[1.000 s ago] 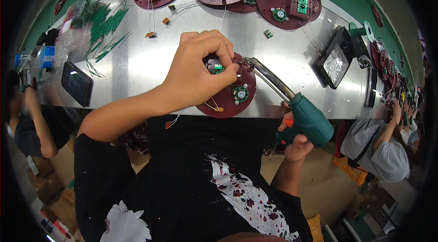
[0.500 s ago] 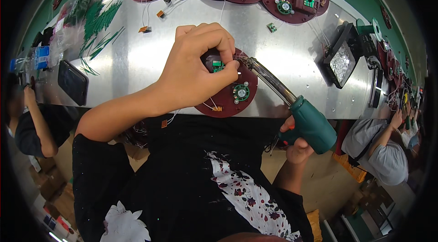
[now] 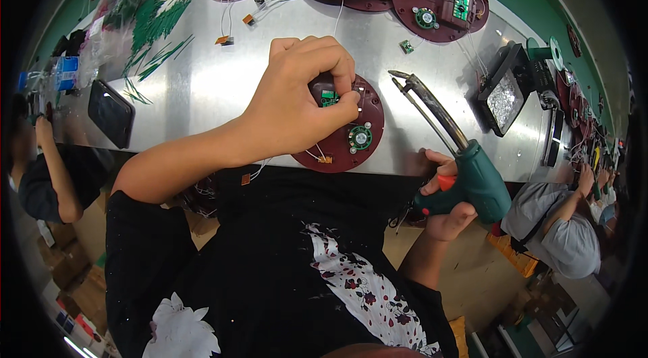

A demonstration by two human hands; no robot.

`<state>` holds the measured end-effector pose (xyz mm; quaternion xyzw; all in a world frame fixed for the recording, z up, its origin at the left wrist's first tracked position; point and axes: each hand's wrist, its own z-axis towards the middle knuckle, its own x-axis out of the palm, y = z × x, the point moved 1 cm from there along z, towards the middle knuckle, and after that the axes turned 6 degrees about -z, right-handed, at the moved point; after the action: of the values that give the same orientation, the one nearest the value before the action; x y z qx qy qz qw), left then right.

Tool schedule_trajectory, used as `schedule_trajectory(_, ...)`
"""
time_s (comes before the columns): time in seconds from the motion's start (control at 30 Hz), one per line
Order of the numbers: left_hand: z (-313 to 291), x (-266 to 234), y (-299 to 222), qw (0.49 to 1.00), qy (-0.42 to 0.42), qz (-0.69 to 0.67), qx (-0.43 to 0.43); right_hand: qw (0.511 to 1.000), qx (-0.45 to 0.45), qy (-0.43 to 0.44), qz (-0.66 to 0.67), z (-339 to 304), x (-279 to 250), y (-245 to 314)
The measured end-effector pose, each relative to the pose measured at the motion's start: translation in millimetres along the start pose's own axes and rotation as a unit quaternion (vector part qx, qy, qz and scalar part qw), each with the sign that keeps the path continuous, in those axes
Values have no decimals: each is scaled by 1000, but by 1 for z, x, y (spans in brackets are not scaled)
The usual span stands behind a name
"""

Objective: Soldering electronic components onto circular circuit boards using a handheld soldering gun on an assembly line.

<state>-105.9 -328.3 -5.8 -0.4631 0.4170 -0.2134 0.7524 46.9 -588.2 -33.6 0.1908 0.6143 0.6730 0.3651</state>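
A round maroon plastic plate [image 3: 371, 107] lies on the metal bench in front of me. It carries a small speaker with a green rim [image 3: 360, 137], a small green circuit board [image 3: 329, 97] and thin wires. My left hand [image 3: 297, 101] is over this plate with thumb and forefinger pinched together; what they hold, if anything, is hidden. My right hand [image 3: 450, 224] grips a green soldering gun [image 3: 484, 182] by its handle. The gun's tip points up and left, apart from the plate and the left hand.
Several more maroon plates [image 3: 378, 2] with speakers and wires lie at the back. Green wires [image 3: 158, 24] and a black phone [image 3: 110, 114] are on the left. A black tray of silvery material [image 3: 505, 96] and a spool [image 3: 555, 53] stand right. Other people sit either side.
The soldering gun has moved right and back from the plate, so its tip no longer sits at my left fingertips. My left hand keeps its pinch over the plate.
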Motion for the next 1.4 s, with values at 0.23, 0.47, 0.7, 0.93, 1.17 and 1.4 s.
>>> schedule_trajectory(0.23, 2, 1, -6, 1000, 5, 1, -1, 1000, 10, -12, 3, 0, 1, -2)
schedule_trajectory(0.47, -3, 4, 3, 1000, -10, -12, 8, 978, -29, -146, 143, -7, 1, 1)
schedule_trajectory(0.7, 1, 2, 0, 1000, -2, -5, 24, 974, -84, -210, 18, -19, -34, 10)
schedule_trajectory(0.93, -4, -14, -13, 998, 55, 6, 4, 964, -136, -228, -6, -32, -21, -4)
schedule_trajectory(1.17, -25, -31, -41, 934, 102, 261, 221, 977, -102, -168, 85, -30, -12, -5)
schedule_trajectory(1.4, 64, -128, -57, 938, 39, 334, 87, 977, -105, -162, 85, -26, -8, -4)
